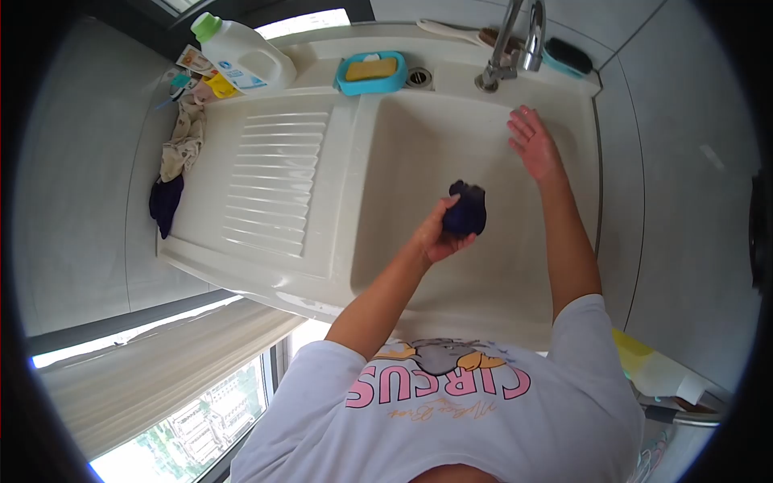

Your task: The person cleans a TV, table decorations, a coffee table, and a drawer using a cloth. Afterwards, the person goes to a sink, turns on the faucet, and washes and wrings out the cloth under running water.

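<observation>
Over the sink basin (403, 153), my left hand (436, 240) grips a small bunched dark blue cloth (466, 214), thumb on top and fingers underneath. The cloth's exact kind is not plain from its folded shape. My right hand (535, 145) is empty, its fingers stretched and apart, near the basin's far right side, below the chrome faucet (505, 64).
A ribbed washboard (270, 185) lies left of the basin. Behind stand a white detergent bottle (250, 60) with a green cap and a blue soap dish (348, 84) with yellow soap (371, 70). Brushes (568, 56) flank the faucet. Crumpled cloths (183, 145) hang over the left edge.
</observation>
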`<control>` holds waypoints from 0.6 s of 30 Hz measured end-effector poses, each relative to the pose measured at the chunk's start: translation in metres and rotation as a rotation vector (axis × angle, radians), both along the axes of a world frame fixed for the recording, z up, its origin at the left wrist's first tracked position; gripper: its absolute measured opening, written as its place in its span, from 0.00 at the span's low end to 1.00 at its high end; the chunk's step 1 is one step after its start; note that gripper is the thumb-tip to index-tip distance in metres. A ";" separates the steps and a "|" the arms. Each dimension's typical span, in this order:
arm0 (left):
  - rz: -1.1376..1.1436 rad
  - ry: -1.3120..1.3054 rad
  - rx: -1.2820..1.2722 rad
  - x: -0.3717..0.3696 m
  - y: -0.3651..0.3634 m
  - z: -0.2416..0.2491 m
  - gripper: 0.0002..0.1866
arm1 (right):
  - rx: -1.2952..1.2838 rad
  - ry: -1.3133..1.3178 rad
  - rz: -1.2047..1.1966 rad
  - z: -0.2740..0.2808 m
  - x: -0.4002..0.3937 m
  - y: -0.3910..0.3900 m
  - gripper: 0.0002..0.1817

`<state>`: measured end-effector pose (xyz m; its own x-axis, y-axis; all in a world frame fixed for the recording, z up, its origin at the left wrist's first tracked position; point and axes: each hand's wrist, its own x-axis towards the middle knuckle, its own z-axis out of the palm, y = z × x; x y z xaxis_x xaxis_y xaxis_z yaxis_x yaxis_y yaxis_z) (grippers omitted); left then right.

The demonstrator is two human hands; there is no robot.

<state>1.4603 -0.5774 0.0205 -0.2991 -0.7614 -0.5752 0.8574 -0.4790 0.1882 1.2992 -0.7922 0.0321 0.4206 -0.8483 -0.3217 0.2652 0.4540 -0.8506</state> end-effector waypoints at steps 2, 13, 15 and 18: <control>0.010 0.061 -0.046 0.000 0.000 0.021 0.25 | 0.349 0.009 0.021 -0.005 0.002 0.069 0.34; -0.437 -0.368 -0.480 0.027 -0.003 0.091 0.35 | -0.346 0.039 0.517 0.092 0.043 0.103 0.19; -0.417 -0.182 -0.380 0.033 0.011 0.113 0.37 | -0.513 0.123 0.332 0.123 0.048 0.125 0.10; -0.306 -0.042 -0.307 0.031 0.019 0.112 0.38 | -0.973 0.305 0.247 0.136 0.056 0.153 0.06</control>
<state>1.4917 -0.5586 0.1321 -0.5183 -0.7792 -0.3525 0.6734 -0.6259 0.3934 1.3549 -0.6391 0.1678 0.6329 -0.6994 0.3320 -0.0286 -0.4496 -0.8927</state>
